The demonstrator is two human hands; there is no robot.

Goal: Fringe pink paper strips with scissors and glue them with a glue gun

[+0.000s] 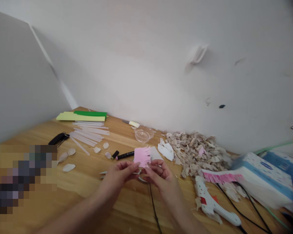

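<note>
A small pink piece of paper (140, 155), cut into a fringe along its right side, is held up between both hands. My left hand (126, 169) pinches its lower left part between thumb and fingers. At the fringed end, my right hand (159, 174) has its thumb and fingers closed on the strips. Just beneath the hands lies a pair of scissors (103, 173), mostly covered by them. A black marker (125, 155) with its cap (115, 154) off lies behind my left hand.
A white glue gun (213, 203) with black cords and a tissue pack (265, 175) lie right, near a pink fringed strip (221, 177). Dried petals (197, 149) are heaped behind. A clear dish (143, 134), white strips (87, 135) and green sheets (90, 113) lie farther back.
</note>
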